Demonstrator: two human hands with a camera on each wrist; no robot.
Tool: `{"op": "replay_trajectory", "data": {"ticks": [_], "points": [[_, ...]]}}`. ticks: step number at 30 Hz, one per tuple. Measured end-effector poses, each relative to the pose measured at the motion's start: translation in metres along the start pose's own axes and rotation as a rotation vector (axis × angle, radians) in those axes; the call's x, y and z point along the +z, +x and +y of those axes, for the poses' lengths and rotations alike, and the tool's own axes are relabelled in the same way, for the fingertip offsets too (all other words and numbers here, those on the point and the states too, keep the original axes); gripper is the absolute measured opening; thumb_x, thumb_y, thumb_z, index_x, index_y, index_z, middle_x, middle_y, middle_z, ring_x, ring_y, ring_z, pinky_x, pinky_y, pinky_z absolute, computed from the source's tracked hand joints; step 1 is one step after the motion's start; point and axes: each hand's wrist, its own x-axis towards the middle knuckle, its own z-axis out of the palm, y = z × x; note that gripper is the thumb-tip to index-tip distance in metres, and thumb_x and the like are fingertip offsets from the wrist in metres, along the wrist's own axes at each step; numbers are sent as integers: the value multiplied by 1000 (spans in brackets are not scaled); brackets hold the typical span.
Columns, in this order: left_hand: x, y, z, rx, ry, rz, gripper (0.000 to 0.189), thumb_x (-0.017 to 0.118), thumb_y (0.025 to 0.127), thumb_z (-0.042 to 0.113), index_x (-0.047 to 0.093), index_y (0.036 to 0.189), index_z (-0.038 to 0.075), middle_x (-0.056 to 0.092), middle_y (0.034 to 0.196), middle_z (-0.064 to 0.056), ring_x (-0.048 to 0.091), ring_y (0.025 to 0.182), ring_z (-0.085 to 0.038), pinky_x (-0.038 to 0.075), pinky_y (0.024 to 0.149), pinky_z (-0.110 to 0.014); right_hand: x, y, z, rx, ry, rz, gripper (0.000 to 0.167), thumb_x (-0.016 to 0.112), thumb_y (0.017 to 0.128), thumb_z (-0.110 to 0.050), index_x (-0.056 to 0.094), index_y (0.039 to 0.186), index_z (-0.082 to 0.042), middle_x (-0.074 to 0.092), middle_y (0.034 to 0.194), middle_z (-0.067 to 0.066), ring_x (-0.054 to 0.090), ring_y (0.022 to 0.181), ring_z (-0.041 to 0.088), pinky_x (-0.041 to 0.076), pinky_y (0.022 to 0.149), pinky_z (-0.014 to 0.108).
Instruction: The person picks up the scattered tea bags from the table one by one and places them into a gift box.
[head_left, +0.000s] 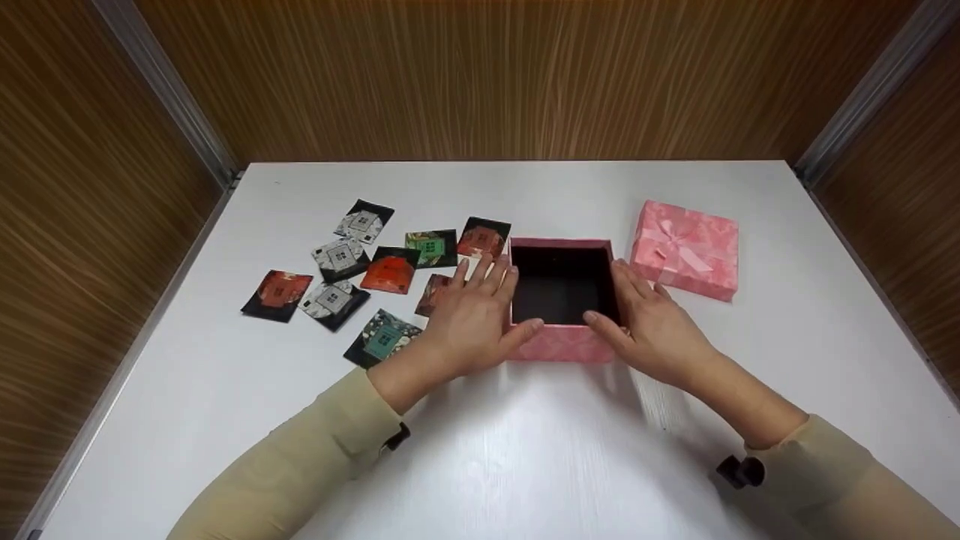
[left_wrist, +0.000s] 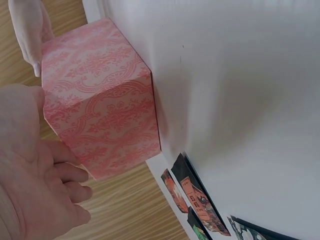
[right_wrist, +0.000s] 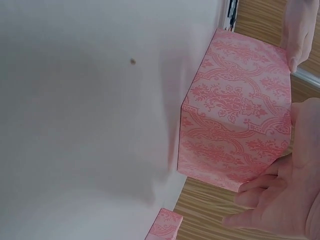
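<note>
A pink patterned gift box (head_left: 564, 343) with a dark inside stands lidless on the white table, between both hands. My left hand (head_left: 474, 322) rests against its left side, fingers extended forward and thumb at the near left corner. Along the right side my right hand (head_left: 660, 330) touches the box, its thumb over the near right corner. Both wrist views show the damask-like pattern on the box walls (left_wrist: 105, 100) (right_wrist: 230, 110). The pink lid (head_left: 686, 251) with a ribbon bow lies to the right, beyond the right hand.
Several flat printed sachets lie scattered left of the box, among them an orange one (head_left: 391, 270), a green one (head_left: 433, 247) and a teal one (head_left: 381, 339). One reddish sachet (head_left: 433, 294) is partly hidden by the left hand. Wood-grain panels (head_left: 525, 82) enclose the white table (head_left: 525, 465).
</note>
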Motion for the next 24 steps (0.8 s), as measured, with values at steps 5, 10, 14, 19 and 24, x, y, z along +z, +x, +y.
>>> {"op": "replay_trajectory", "data": {"ticks": [5, 10, 14, 19, 24], "points": [[-1, -5, 2, 9, 12, -2, 89, 33, 107, 69, 36, 164, 0, 30, 170, -18, 21, 159, -37, 11, 128, -58, 1, -7, -4, 14, -15, 9, 91, 54, 107, -56, 25, 163, 10, 33, 166, 30, 35, 153, 44, 27, 119, 68], [-2, -11, 5, 4, 15, -23, 90, 31, 107, 70, 33, 165, 1, 27, 171, -17, 20, 160, -37, 9, 128, -57, 2, -14, -7, 29, -18, 3, 93, 54, 106, -58, 25, 164, 9, 35, 165, 30, 36, 152, 45, 27, 119, 68], [-2, -15, 8, 1, 27, -35, 91, 29, 107, 71, 33, 165, 2, 26, 172, -17, 20, 160, -37, 10, 128, -57, 2, -18, -9, 25, -11, -1, 93, 55, 106, -58, 25, 164, 8, 34, 166, 29, 33, 154, 43, 27, 120, 67], [-2, -21, 12, 0, 30, -40, 91, 29, 107, 71, 32, 165, 1, 27, 172, -18, 21, 159, -36, 10, 128, -57, 1, -24, -12, 15, -8, 5, 92, 57, 106, -57, 27, 163, 9, 35, 165, 29, 34, 153, 43, 29, 119, 67], [-3, -24, 14, 4, 31, -30, 91, 30, 107, 71, 34, 164, 0, 28, 171, -19, 22, 159, -37, 9, 128, -57, 0, -27, -14, 8, -9, 16, 92, 59, 105, -57, 29, 163, 7, 37, 164, 29, 36, 152, 44, 30, 119, 67]]}}
